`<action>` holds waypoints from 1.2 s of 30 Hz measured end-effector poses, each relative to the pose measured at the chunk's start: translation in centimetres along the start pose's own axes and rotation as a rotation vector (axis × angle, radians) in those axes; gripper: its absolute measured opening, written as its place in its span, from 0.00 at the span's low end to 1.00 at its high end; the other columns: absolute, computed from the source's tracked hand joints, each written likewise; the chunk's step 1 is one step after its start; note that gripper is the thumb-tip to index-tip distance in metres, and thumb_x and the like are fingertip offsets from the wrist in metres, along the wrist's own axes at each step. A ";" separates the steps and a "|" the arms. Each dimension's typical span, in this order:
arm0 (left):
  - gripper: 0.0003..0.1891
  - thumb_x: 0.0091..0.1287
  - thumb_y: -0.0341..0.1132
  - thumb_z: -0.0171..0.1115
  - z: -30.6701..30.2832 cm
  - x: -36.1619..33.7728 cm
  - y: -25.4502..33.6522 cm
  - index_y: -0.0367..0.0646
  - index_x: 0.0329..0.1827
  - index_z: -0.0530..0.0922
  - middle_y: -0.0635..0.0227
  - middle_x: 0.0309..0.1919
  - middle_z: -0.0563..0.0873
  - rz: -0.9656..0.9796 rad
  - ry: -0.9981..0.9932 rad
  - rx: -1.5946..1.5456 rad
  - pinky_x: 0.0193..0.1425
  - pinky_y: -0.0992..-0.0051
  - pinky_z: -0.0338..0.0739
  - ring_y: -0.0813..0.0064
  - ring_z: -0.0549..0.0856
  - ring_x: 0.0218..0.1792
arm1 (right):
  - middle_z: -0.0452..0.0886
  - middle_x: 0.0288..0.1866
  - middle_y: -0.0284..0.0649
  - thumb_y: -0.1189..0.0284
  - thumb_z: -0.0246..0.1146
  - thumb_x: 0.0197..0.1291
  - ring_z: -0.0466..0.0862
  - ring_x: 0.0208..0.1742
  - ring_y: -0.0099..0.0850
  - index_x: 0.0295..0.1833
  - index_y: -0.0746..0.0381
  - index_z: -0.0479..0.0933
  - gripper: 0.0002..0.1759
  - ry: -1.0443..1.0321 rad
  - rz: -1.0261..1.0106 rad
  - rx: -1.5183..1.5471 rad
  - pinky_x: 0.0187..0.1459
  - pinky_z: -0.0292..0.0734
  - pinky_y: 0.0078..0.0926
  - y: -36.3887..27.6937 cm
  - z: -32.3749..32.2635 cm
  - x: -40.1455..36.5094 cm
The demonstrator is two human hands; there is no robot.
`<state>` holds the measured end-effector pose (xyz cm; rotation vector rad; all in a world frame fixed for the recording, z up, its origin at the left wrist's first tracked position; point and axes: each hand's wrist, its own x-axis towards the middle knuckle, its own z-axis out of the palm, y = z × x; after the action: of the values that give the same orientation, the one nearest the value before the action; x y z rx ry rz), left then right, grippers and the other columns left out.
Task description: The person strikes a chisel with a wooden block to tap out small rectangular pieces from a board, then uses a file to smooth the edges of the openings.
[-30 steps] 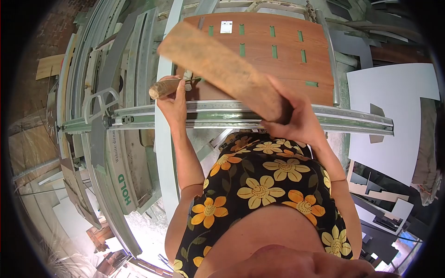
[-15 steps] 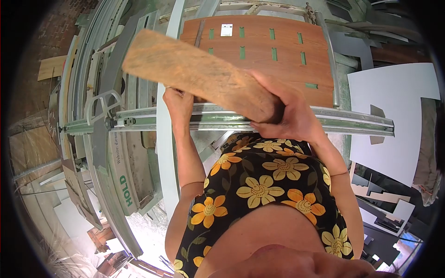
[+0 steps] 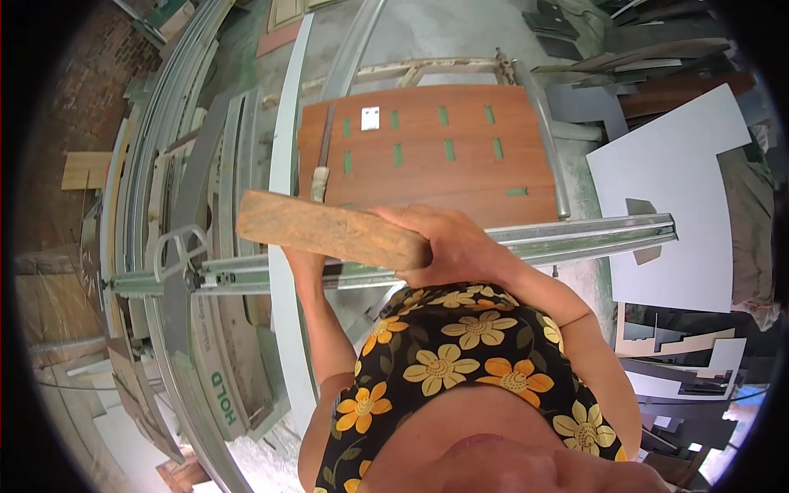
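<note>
A worn wooden block (image 3: 325, 230) lies across the middle of the view, its left end over the long pale strip. My right hand (image 3: 452, 246) grips the block's dark right end, fingers over the top edge and thumb below. My left hand (image 3: 304, 263) is beneath the block's left part, beside the pale strip (image 3: 288, 312); its fingers are hidden by the block. Behind the block, a thin dark bar with a pale wrapped end (image 3: 320, 182) rests over the reddish-brown board (image 3: 427, 172).
A metal rail (image 3: 575, 236) crosses from left to right under the hands. At left, a grey handle-shaped piece (image 3: 181, 246) sits by long stacked profiles (image 3: 156, 148). A large white sheet (image 3: 666, 189) is at right, with dark offcuts beyond.
The block has moved down and away from the camera and is closer to level, with my right hand still on it. The whole view has shifted, showing more floor beyond the board.
</note>
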<state>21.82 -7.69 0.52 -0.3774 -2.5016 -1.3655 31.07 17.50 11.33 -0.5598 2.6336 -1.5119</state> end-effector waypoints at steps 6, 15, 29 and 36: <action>0.14 0.64 0.29 0.66 0.2 -0.4 0.8 0.37 0.51 0.77 0.62 0.45 0.82 -0.025 0.037 -0.091 0.56 0.68 0.74 0.67 0.81 0.47 | 0.84 0.47 0.51 0.72 0.70 0.42 0.84 0.49 0.48 0.69 0.60 0.70 0.41 0.071 -0.087 -0.003 0.51 0.79 0.42 -0.1 0.3 -0.4; 0.20 0.61 0.33 0.69 0.7 -1.2 -0.3 0.35 0.54 0.78 0.56 0.48 0.84 -0.145 0.023 -0.161 0.57 0.65 0.75 0.60 0.83 0.50 | 0.84 0.43 0.49 0.72 0.70 0.41 0.85 0.45 0.48 0.69 0.58 0.71 0.42 0.096 -0.115 -0.049 0.45 0.80 0.42 -0.4 0.3 -0.3; 0.14 0.64 0.29 0.68 1.6 0.0 0.5 0.33 0.49 0.78 0.61 0.43 0.86 -0.236 0.012 -0.163 0.50 0.70 0.78 0.71 0.83 0.41 | 0.79 0.65 0.48 0.76 0.74 0.41 0.79 0.65 0.34 0.75 0.61 0.66 0.49 0.042 0.205 0.234 0.66 0.71 0.29 0.2 -1.3 -0.7; 0.12 0.66 0.23 0.65 -1.0 0.6 1.7 0.37 0.50 0.76 0.65 0.43 0.87 -0.247 0.227 -0.525 0.39 0.81 0.76 0.85 0.80 0.35 | 0.78 0.67 0.44 0.77 0.75 0.38 0.76 0.67 0.32 0.75 0.62 0.65 0.52 0.342 0.076 0.208 0.69 0.65 0.28 1.3 -3.4 -1.9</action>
<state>21.92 -7.62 2.57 -0.0030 -2.0327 -2.0353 31.75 21.52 11.76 -0.1971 2.6381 -1.9797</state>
